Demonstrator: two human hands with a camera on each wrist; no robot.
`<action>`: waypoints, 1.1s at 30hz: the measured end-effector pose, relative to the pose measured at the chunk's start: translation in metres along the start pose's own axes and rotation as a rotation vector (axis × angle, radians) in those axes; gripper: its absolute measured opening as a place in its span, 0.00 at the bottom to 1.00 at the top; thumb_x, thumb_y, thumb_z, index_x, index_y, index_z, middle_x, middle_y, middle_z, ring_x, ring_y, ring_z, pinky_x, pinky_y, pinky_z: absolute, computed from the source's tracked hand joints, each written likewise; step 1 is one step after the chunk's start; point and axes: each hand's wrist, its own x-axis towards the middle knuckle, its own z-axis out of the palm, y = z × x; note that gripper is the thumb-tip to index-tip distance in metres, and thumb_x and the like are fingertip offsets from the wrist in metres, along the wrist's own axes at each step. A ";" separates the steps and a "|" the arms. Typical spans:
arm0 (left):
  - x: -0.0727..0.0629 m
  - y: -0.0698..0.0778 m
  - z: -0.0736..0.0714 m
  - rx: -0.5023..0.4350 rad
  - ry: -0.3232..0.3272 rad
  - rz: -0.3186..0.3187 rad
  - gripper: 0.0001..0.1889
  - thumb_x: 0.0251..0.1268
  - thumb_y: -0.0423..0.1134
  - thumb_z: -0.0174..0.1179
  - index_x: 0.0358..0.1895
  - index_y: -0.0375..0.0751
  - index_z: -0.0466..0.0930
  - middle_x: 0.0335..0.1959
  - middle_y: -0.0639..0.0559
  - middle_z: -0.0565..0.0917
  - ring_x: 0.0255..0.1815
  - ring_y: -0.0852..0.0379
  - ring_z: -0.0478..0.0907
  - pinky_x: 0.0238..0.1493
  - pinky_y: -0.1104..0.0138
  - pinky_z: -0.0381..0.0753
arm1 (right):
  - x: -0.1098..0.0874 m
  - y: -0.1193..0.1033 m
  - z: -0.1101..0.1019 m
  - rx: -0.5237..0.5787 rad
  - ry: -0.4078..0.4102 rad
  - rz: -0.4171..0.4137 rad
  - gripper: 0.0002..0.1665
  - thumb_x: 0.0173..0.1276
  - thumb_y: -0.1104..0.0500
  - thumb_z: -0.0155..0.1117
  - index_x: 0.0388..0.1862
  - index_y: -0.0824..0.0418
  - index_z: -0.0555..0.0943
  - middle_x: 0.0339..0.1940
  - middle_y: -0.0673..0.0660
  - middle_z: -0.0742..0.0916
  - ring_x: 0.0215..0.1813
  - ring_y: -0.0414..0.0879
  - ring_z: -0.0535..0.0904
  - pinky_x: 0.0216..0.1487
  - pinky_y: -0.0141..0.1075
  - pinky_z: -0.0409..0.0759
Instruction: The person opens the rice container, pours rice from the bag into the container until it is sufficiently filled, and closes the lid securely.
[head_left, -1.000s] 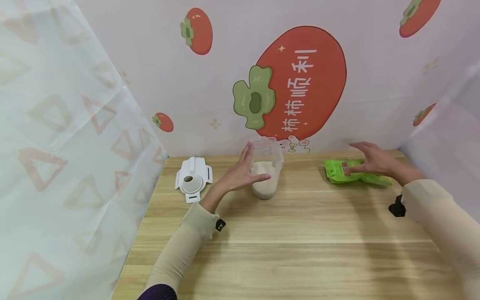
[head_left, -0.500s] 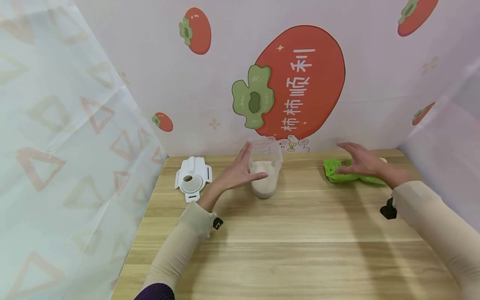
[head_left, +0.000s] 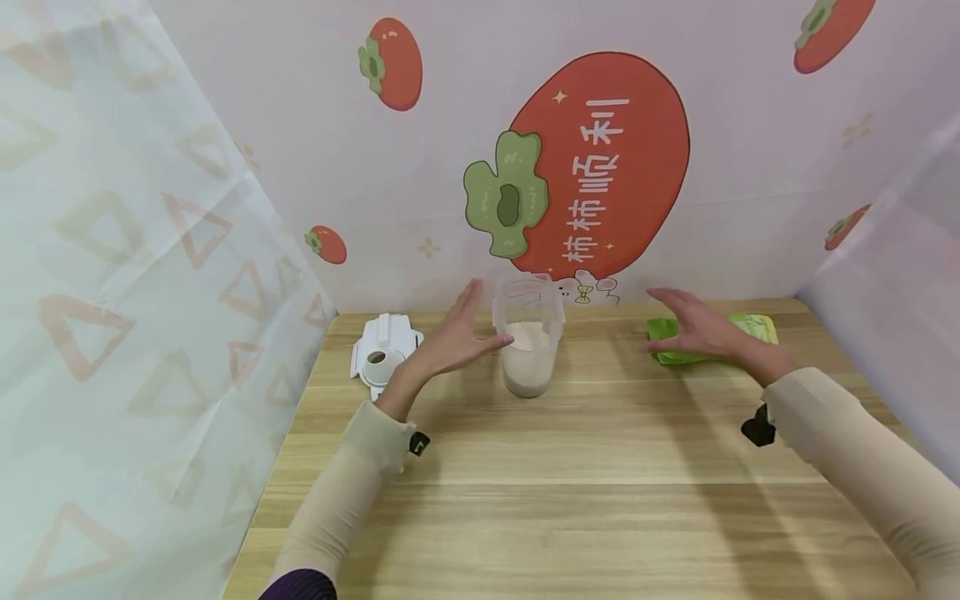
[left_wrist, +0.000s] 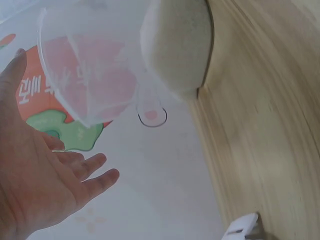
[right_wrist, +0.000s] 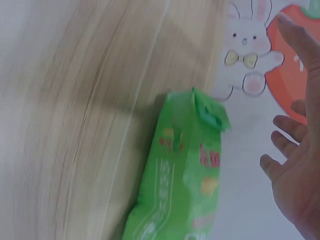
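A clear plastic container (head_left: 528, 358), part filled with a pale powder or grain, stands upright at the back of the table. My left hand (head_left: 455, 340) is just left of it, fingers spread and thumb pointing toward its side; the left wrist view shows the palm (left_wrist: 40, 175) apart from the container (left_wrist: 90, 65). Over the green bag (head_left: 756, 327) my right hand (head_left: 697, 329) hovers with fingers extended, holding nothing. In the right wrist view, the bag (right_wrist: 180, 170) lies on the table with its top end folded, beside the hand (right_wrist: 300, 165).
A white plastic lid (head_left: 386, 342) with a round opening lies at the table's back left, partly behind my left wrist. The wooden table (head_left: 570, 517) meets a printed backdrop (head_left: 420, 183) at the back, with side sheets left and right.
My left hand has moved left, away from the container. My right hand has shifted left across the green bag, uncovering its right end. Container, lid and bag stay in place.
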 end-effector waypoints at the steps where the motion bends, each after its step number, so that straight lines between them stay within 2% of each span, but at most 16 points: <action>1: 0.000 -0.002 -0.002 0.002 0.004 -0.002 0.64 0.66 0.75 0.60 0.88 0.45 0.31 0.90 0.47 0.37 0.89 0.52 0.37 0.86 0.51 0.50 | 0.001 -0.002 0.002 0.008 -0.001 0.001 0.62 0.61 0.44 0.82 0.81 0.73 0.61 0.79 0.77 0.67 0.79 0.75 0.61 0.76 0.71 0.63; 7: -0.007 -0.016 -0.018 0.015 0.034 -0.048 0.65 0.64 0.80 0.56 0.88 0.47 0.30 0.90 0.50 0.37 0.89 0.51 0.38 0.84 0.46 0.54 | 0.009 -0.016 0.014 0.053 0.000 -0.007 0.65 0.60 0.41 0.82 0.84 0.69 0.59 0.82 0.74 0.66 0.81 0.73 0.60 0.77 0.71 0.61; 10: -0.011 -0.024 -0.025 0.004 0.049 -0.083 0.63 0.65 0.79 0.57 0.88 0.48 0.31 0.90 0.52 0.38 0.89 0.52 0.40 0.84 0.45 0.54 | 0.012 -0.023 0.018 0.075 0.016 -0.033 0.66 0.59 0.41 0.83 0.84 0.68 0.59 0.82 0.73 0.66 0.81 0.72 0.60 0.76 0.70 0.62; 15: -0.018 -0.039 -0.034 0.010 0.078 -0.114 0.61 0.68 0.74 0.59 0.88 0.47 0.32 0.90 0.48 0.40 0.89 0.48 0.41 0.83 0.42 0.54 | 0.015 -0.035 0.025 0.093 0.032 -0.069 0.66 0.58 0.42 0.84 0.84 0.69 0.59 0.81 0.73 0.68 0.80 0.71 0.63 0.75 0.69 0.65; 22: -0.026 -0.063 -0.047 0.005 0.112 -0.121 0.62 0.68 0.77 0.56 0.88 0.42 0.35 0.89 0.44 0.42 0.89 0.42 0.42 0.83 0.40 0.52 | 0.018 -0.052 0.034 0.122 0.016 -0.081 0.67 0.59 0.42 0.84 0.85 0.68 0.57 0.83 0.72 0.66 0.82 0.71 0.60 0.76 0.70 0.63; 28: -0.034 -0.083 -0.054 -0.042 0.138 -0.143 0.60 0.70 0.74 0.57 0.88 0.41 0.36 0.89 0.42 0.42 0.89 0.41 0.42 0.84 0.40 0.50 | 0.020 -0.063 0.040 0.126 0.018 -0.087 0.68 0.58 0.38 0.83 0.86 0.65 0.57 0.84 0.69 0.66 0.83 0.69 0.59 0.78 0.68 0.61; 33: -0.037 -0.097 -0.059 -0.121 0.170 -0.156 0.60 0.69 0.65 0.65 0.88 0.39 0.36 0.88 0.38 0.45 0.88 0.37 0.44 0.84 0.40 0.50 | 0.023 -0.072 0.044 0.149 0.023 -0.101 0.68 0.58 0.39 0.83 0.86 0.66 0.57 0.84 0.69 0.66 0.83 0.69 0.60 0.78 0.68 0.61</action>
